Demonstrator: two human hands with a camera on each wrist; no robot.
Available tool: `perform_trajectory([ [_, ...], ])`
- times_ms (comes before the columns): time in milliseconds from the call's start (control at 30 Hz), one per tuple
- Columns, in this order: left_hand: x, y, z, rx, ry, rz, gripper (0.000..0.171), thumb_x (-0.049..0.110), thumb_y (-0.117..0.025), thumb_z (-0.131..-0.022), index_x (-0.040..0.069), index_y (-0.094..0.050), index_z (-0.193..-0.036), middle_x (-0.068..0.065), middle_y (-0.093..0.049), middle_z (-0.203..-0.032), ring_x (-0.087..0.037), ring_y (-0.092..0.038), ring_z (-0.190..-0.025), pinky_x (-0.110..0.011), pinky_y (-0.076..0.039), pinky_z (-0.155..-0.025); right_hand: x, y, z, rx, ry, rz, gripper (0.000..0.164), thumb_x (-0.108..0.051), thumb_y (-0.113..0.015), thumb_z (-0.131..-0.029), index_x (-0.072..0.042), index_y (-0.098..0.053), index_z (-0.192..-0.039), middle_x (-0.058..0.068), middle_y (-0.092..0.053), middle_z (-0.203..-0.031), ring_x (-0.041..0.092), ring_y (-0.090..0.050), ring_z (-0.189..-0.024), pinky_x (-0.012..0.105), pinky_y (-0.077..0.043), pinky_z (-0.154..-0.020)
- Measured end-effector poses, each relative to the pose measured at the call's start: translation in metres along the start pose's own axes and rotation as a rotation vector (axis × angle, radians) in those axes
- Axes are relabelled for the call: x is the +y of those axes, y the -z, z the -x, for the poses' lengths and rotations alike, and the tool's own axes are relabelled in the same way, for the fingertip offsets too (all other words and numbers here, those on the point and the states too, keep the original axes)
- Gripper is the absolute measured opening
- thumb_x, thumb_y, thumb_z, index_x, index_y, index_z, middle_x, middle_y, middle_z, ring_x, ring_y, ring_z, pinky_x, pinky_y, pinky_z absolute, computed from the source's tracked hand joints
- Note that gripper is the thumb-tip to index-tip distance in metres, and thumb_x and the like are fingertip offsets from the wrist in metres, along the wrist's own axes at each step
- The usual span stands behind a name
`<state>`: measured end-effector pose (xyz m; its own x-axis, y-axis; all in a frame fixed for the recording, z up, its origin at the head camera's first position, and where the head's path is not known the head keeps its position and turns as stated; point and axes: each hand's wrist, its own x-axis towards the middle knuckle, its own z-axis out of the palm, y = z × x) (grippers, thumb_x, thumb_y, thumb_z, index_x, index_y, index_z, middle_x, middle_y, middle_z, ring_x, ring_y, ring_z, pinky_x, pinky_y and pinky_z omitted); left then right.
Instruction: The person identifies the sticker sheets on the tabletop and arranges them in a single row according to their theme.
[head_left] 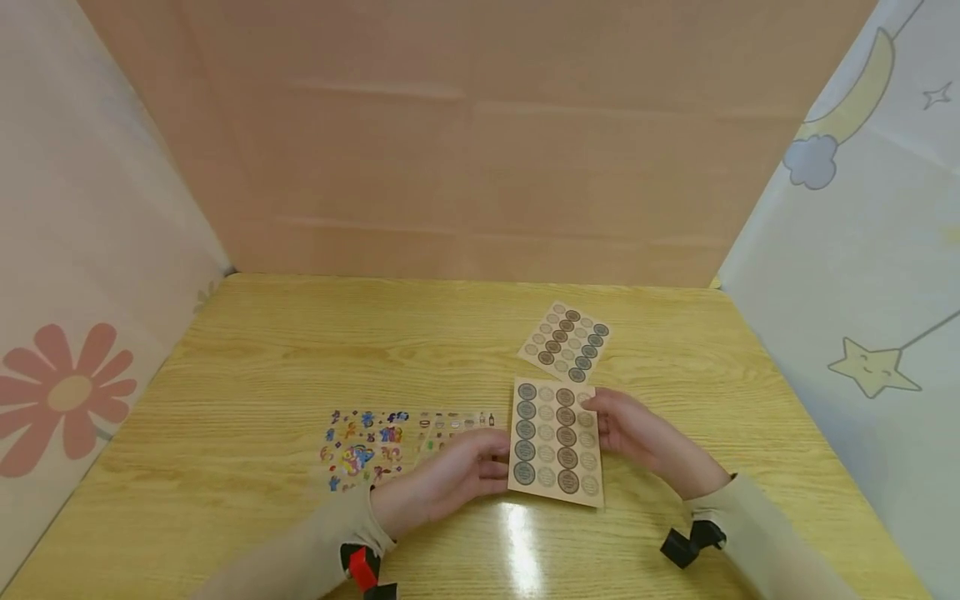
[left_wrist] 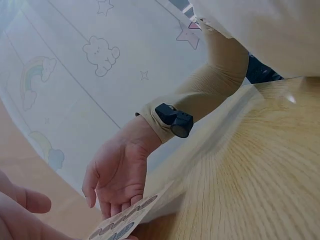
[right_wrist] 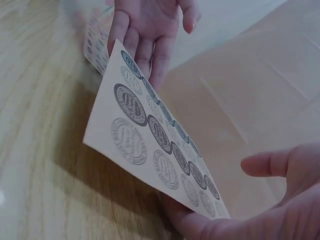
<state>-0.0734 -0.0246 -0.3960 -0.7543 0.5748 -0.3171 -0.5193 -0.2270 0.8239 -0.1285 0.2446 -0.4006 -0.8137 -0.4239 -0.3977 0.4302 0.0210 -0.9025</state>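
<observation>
A tan sheet of round stickers [head_left: 557, 437], printed with rows of dark and pale circles, is raised off the table at a tilt. My left hand [head_left: 457, 473] supports its left edge, with the fingers reaching behind it. At the opposite edge, the fingers of my right hand [head_left: 633, 425] also lie behind the sheet. Both thumbs stand away from the paper in the wrist views, as with the right thumb [right_wrist: 265, 164]. The sheet hides some fingertips.
A similar sheet of round stickers [head_left: 567, 342] lies farther back on the wooden table [head_left: 360, 333]. Left of my hands lie a colourful cartoon sticker sheet [head_left: 356, 454] and a sheet of small food-like pictures [head_left: 438, 425], partly covered by my left hand. Printed fabric walls [head_left: 862, 275] flank the table.
</observation>
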Motion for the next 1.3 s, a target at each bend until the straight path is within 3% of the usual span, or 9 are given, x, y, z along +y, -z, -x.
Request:
perform_trajectory([
  [133,-0.003,-0.002,0.004,0.013,0.007,-0.002,0.04,0.016,-0.048,-0.095,-0.012,-0.05,-0.124,-0.024,-0.055,-0.118,-0.033,-0.059,-0.105,-0.043,-0.048,-0.095,-0.002,-0.006,0.011,0.001,-0.002,0.072,0.06,-0.016,-0.045,-0.098,0.012,-0.02,-0.144,0.022,-0.052,-0.126,0.031,-0.055,-0.112,0.044,-0.047,-0.095],
  [233,-0.003,-0.003,0.005,0.019,0.008,0.006,0.041,0.016,-0.048,-0.095,-0.012,-0.05,-0.124,-0.024,-0.054,-0.119,-0.033,-0.059,-0.106,-0.044,-0.047,-0.096,-0.005,-0.01,0.016,0.038,-0.014,0.095,0.07,-0.016,-0.046,-0.097,0.012,-0.006,-0.146,0.031,-0.034,-0.14,0.042,-0.041,-0.125,0.046,-0.042,-0.101],
  [367,-0.003,-0.003,0.006,0.02,0.011,0.014,0.041,0.017,-0.047,-0.096,-0.012,-0.049,-0.125,-0.024,-0.054,-0.119,-0.033,-0.058,-0.106,-0.044,-0.046,-0.097,-0.008,-0.015,0.021,0.084,-0.035,0.082,0.082,-0.015,-0.047,-0.095,0.011,0.013,-0.145,0.034,-0.01,-0.149,0.05,-0.019,-0.135,0.05,-0.031,-0.108],
  [433,-0.003,-0.003,0.006,0.013,0.01,0.012,0.041,0.017,-0.048,-0.096,-0.012,-0.049,-0.125,-0.024,-0.054,-0.119,-0.032,-0.058,-0.105,-0.044,-0.046,-0.097,-0.009,-0.017,0.023,0.09,-0.04,0.077,0.082,-0.014,-0.047,-0.095,0.011,0.012,-0.145,0.034,-0.007,-0.149,0.051,-0.016,-0.136,0.052,-0.028,-0.109],
  [567,-0.003,-0.004,0.005,0.005,0.005,0.011,0.042,0.018,-0.049,-0.095,-0.012,-0.05,-0.125,-0.024,-0.055,-0.119,-0.031,-0.058,-0.104,-0.044,-0.046,-0.097,-0.011,-0.018,0.028,0.084,-0.026,0.125,0.074,-0.015,-0.045,-0.096,0.013,0.003,-0.146,0.034,-0.019,-0.146,0.047,-0.03,-0.13,0.048,-0.035,-0.105],
  [700,-0.003,-0.004,0.006,0.007,0.004,0.014,0.042,0.018,-0.049,-0.095,-0.012,-0.05,-0.126,-0.024,-0.055,-0.119,-0.032,-0.058,-0.105,-0.044,-0.046,-0.096,-0.015,-0.016,0.032,0.065,-0.006,0.152,0.068,-0.015,-0.043,-0.096,0.013,-0.006,-0.146,0.029,-0.033,-0.138,0.029,-0.047,-0.115,0.038,-0.044,-0.094],
  [967,-0.002,-0.004,0.011,0.01,0.006,0.014,0.038,0.017,-0.05,-0.093,-0.012,-0.053,-0.117,-0.024,-0.055,-0.119,-0.034,-0.057,-0.107,-0.046,-0.047,-0.094,-0.017,-0.014,0.034,0.043,-0.007,0.076,0.075,-0.016,-0.042,-0.096,0.009,0.007,-0.146,0.024,-0.031,-0.136,0.023,-0.045,-0.111,0.035,-0.044,-0.093],
  [1167,-0.001,-0.003,0.012,0.021,0.01,0.023,0.036,0.017,-0.051,-0.092,-0.012,-0.055,-0.114,-0.025,-0.054,-0.12,-0.035,-0.056,-0.107,-0.046,-0.048,-0.094,-0.017,-0.014,0.033,-0.007,0.014,0.084,0.058,-0.014,-0.039,-0.098,0.011,-0.012,-0.142,0.02,-0.042,-0.129,0.024,-0.049,-0.111,0.037,-0.045,-0.094],
  [1300,0.0,-0.003,0.013,0.03,0.017,0.021,0.038,0.018,-0.051,-0.092,-0.013,-0.055,-0.115,-0.025,-0.055,-0.118,-0.035,-0.056,-0.107,-0.046,-0.048,-0.094,-0.017,-0.014,0.032,-0.019,0.02,0.094,0.056,-0.015,-0.039,-0.099,0.013,-0.017,-0.142,0.024,-0.04,-0.134,0.026,-0.048,-0.115,0.038,-0.044,-0.097],
])
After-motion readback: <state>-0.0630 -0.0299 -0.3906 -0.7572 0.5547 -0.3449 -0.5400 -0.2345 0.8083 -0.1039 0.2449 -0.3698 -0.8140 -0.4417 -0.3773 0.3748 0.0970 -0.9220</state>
